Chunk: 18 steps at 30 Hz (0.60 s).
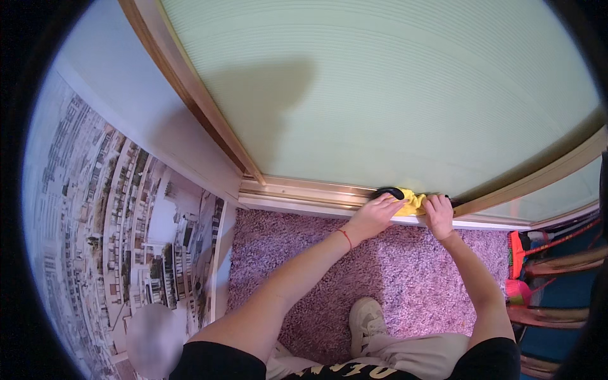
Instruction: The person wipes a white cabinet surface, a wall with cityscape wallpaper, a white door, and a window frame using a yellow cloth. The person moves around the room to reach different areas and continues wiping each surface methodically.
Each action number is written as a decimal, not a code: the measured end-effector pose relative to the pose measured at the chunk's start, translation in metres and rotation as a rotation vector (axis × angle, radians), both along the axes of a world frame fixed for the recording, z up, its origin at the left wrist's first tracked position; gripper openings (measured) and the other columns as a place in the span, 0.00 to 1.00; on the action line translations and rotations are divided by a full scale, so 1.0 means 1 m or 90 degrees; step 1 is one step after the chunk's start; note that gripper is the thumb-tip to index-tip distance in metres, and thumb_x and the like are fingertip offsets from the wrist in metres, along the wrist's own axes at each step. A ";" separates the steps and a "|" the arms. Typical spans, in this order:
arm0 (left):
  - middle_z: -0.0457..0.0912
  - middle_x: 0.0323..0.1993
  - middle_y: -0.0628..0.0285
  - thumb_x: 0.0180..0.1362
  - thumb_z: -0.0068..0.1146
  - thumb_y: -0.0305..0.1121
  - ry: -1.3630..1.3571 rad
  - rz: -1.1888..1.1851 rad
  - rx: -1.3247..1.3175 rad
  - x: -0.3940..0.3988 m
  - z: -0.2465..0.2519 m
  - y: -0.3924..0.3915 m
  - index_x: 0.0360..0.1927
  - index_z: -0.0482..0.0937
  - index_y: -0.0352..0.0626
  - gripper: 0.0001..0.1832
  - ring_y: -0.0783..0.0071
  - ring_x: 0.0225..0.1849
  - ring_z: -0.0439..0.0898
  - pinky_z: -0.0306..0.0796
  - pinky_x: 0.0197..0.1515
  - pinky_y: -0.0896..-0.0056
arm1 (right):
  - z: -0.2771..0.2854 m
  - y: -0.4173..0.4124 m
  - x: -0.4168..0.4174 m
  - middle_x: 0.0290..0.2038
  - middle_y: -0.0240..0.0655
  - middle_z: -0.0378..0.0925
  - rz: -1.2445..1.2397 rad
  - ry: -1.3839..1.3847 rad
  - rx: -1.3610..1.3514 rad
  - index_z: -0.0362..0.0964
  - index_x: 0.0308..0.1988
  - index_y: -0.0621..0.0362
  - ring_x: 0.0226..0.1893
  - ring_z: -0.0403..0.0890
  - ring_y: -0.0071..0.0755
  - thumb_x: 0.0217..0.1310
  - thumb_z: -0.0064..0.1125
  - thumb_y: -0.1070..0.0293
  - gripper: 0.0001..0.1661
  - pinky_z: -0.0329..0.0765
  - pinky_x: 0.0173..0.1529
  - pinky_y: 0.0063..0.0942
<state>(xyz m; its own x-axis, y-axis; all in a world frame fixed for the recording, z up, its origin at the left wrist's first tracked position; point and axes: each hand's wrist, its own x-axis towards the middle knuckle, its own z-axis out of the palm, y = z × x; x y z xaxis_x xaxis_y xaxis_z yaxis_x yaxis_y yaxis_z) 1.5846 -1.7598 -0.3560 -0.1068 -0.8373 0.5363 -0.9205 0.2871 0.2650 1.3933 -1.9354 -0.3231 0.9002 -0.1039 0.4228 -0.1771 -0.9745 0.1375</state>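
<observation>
Both hands are at the bottom metal track (308, 194) of a framed sliding door with a ribbed, translucent panel (380, 104). My left hand (377, 216) holds a tool by its black curved handle (390, 192), fingertips against a yellow cloth (409, 202). The cloth lies bunched on the track between the hands. My right hand (439, 213) pinches the cloth's right end, beside a small dark part whose kind I cannot tell. The working end of the tool is hidden.
A shaggy purple rug (304, 251) lies below the sill, with a shoe (366, 323) on it. At left stands a wall with a printed town picture (142, 228). On the right are an orange broom (517, 254), a pink dustpan (517, 290) and curved wooden pieces (551, 316).
</observation>
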 end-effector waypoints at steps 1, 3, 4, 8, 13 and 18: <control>0.73 0.64 0.64 0.47 0.67 0.37 0.003 0.001 0.020 0.006 0.000 0.006 0.62 0.70 0.37 0.37 0.71 0.59 0.75 0.62 0.69 0.61 | 0.000 0.007 0.007 0.39 0.36 0.74 0.005 0.005 0.008 0.73 0.42 0.56 0.40 0.75 0.41 0.49 0.57 0.71 0.16 0.72 0.42 0.38; 0.72 0.65 0.64 0.49 0.67 0.38 0.008 0.002 0.060 0.020 0.002 0.023 0.62 0.70 0.37 0.36 0.71 0.59 0.75 0.61 0.69 0.62 | 0.001 0.022 0.022 0.40 0.35 0.75 0.020 0.013 0.026 0.74 0.42 0.56 0.40 0.75 0.41 0.49 0.57 0.71 0.16 0.73 0.43 0.37; 0.70 0.66 0.63 0.52 0.65 0.40 -0.035 0.000 0.093 0.029 0.001 0.030 0.63 0.69 0.37 0.35 0.71 0.61 0.72 0.59 0.70 0.62 | 0.002 0.029 0.029 0.40 0.35 0.75 0.028 0.015 0.037 0.74 0.42 0.56 0.41 0.76 0.41 0.49 0.57 0.71 0.16 0.73 0.43 0.37; 0.67 0.68 0.62 0.57 0.61 0.43 -0.075 0.006 0.158 0.068 -0.006 0.072 0.67 0.66 0.38 0.36 0.70 0.64 0.68 0.56 0.71 0.60 | 0.001 0.059 0.067 0.41 0.36 0.75 0.095 0.014 0.075 0.75 0.45 0.57 0.41 0.76 0.41 0.49 0.57 0.71 0.19 0.75 0.45 0.38; 0.66 0.69 0.62 0.58 0.60 0.42 -0.087 0.052 0.183 0.121 0.000 0.131 0.69 0.66 0.44 0.35 0.66 0.68 0.66 0.58 0.71 0.56 | 0.012 0.099 0.119 0.40 0.33 0.74 0.177 0.045 0.016 0.75 0.48 0.56 0.43 0.75 0.36 0.51 0.55 0.72 0.21 0.73 0.45 0.33; 0.64 0.71 0.59 0.57 0.63 0.37 -0.044 0.144 0.195 0.155 0.007 0.183 0.68 0.67 0.47 0.34 0.61 0.72 0.62 0.61 0.70 0.50 | 0.017 0.135 0.152 0.41 0.34 0.73 0.202 0.096 0.043 0.75 0.50 0.54 0.41 0.77 0.35 0.50 0.57 0.74 0.23 0.76 0.42 0.33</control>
